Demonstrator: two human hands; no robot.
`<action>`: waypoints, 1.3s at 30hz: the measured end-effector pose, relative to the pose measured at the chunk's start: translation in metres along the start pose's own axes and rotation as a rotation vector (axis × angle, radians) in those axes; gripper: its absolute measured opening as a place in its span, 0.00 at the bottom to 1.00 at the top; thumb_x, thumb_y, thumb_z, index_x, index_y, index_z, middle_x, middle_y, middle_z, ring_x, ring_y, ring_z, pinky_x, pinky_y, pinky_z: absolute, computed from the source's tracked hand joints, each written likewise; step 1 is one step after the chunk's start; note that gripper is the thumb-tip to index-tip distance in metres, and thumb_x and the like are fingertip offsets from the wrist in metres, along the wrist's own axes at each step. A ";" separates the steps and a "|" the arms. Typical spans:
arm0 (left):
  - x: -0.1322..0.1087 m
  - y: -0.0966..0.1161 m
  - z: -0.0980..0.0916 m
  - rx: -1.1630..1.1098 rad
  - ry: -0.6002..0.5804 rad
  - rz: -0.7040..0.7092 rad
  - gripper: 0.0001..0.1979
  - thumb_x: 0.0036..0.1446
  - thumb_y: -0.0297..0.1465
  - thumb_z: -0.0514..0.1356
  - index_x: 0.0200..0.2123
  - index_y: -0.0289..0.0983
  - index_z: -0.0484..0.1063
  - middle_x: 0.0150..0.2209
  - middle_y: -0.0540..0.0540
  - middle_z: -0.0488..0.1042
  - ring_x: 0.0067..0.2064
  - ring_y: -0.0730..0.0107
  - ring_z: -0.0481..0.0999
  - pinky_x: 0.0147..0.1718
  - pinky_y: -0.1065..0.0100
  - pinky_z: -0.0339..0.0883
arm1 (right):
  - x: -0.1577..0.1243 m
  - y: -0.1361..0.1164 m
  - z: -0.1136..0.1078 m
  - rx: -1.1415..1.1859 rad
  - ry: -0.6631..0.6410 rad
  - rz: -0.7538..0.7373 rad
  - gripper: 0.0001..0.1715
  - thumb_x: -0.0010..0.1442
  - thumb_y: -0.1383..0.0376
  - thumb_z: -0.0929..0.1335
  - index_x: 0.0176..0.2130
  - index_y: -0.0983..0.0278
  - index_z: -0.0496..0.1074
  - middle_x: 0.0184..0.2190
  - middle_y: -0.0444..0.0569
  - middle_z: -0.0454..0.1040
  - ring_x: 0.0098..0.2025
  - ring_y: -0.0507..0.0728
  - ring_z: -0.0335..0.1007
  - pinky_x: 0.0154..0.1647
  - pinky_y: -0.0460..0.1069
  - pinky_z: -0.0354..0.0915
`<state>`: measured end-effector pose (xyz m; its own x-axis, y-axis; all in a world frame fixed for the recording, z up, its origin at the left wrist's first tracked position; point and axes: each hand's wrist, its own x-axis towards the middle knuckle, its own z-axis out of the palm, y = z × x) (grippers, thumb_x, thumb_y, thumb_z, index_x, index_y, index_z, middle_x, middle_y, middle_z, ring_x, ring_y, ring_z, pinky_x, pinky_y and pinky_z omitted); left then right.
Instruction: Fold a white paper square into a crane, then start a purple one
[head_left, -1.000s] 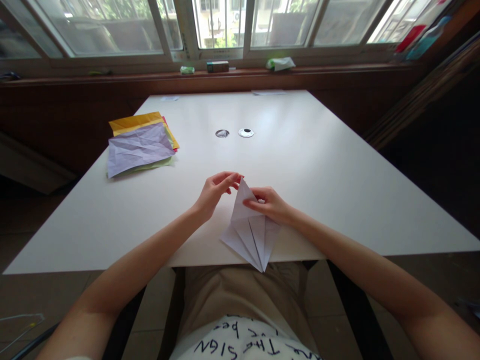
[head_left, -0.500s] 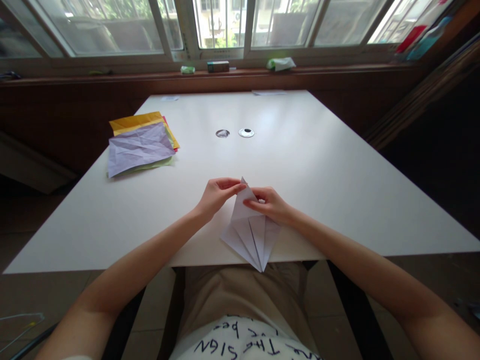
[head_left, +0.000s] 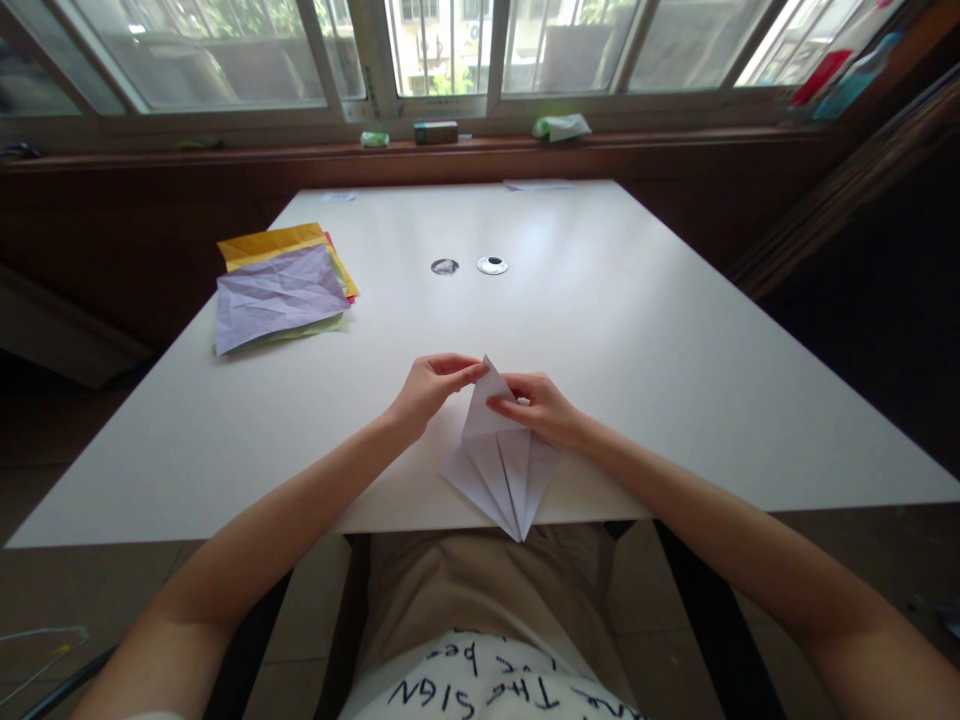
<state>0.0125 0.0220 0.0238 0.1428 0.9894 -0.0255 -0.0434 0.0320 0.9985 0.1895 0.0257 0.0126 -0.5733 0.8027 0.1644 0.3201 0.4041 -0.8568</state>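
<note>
A white sheet of paper folded into a pointed kite shape (head_left: pixel 499 465) lies at the near edge of the white table (head_left: pixel 637 330), its lower tip hanging over the edge. My left hand (head_left: pixel 431 390) pinches the upper tip of the folded paper between thumb and fingers. My right hand (head_left: pixel 536 405) holds the paper's upper right side, with the fingers curled against the fold. The two hands meet at the top point of the paper.
A stack of crumpled coloured sheets (head_left: pixel 281 290), lilac on top with yellow below, lies at the table's left. Two round cable holes (head_left: pixel 469 266) sit mid-table. Small boxes and a wrapper (head_left: pixel 559 127) rest on the window sill behind.
My left hand has closed in from slightly apart and now pinches the paper's top tip. The right hand and the paper have barely shifted.
</note>
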 end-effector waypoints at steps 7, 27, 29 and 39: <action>0.001 0.000 -0.001 -0.014 -0.038 -0.032 0.12 0.40 0.38 0.67 0.28 0.36 0.77 0.29 0.46 0.77 0.33 0.71 0.71 0.32 0.70 0.60 | 0.001 0.002 0.000 0.012 -0.012 0.003 0.14 0.54 0.59 0.64 0.32 0.69 0.71 0.23 0.43 0.64 0.25 0.49 0.56 0.26 0.44 0.53; 0.001 0.001 -0.003 -0.034 -0.064 -0.063 0.12 0.38 0.37 0.68 0.27 0.36 0.77 0.29 0.46 0.77 0.33 0.70 0.72 0.34 0.69 0.62 | 0.001 0.002 0.000 0.024 -0.022 0.014 0.13 0.54 0.60 0.64 0.30 0.69 0.70 0.22 0.43 0.63 0.25 0.48 0.54 0.26 0.44 0.52; 0.001 0.001 -0.003 -0.043 -0.066 -0.067 0.12 0.38 0.36 0.68 0.28 0.36 0.77 0.29 0.46 0.77 0.33 0.70 0.72 0.34 0.69 0.62 | 0.001 0.002 0.000 0.025 -0.024 0.015 0.13 0.54 0.60 0.64 0.30 0.69 0.70 0.23 0.43 0.63 0.25 0.48 0.55 0.26 0.44 0.52; 0.001 0.000 -0.003 -0.045 -0.069 -0.075 0.12 0.39 0.36 0.67 0.28 0.36 0.77 0.29 0.47 0.76 0.33 0.72 0.72 0.36 0.69 0.63 | 0.001 0.002 0.000 0.031 -0.029 0.018 0.14 0.54 0.60 0.64 0.30 0.69 0.70 0.23 0.43 0.63 0.25 0.48 0.54 0.25 0.44 0.52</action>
<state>0.0096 0.0233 0.0235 0.2154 0.9719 -0.0947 -0.0744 0.1130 0.9908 0.1892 0.0268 0.0112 -0.5898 0.7962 0.1352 0.3073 0.3761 -0.8741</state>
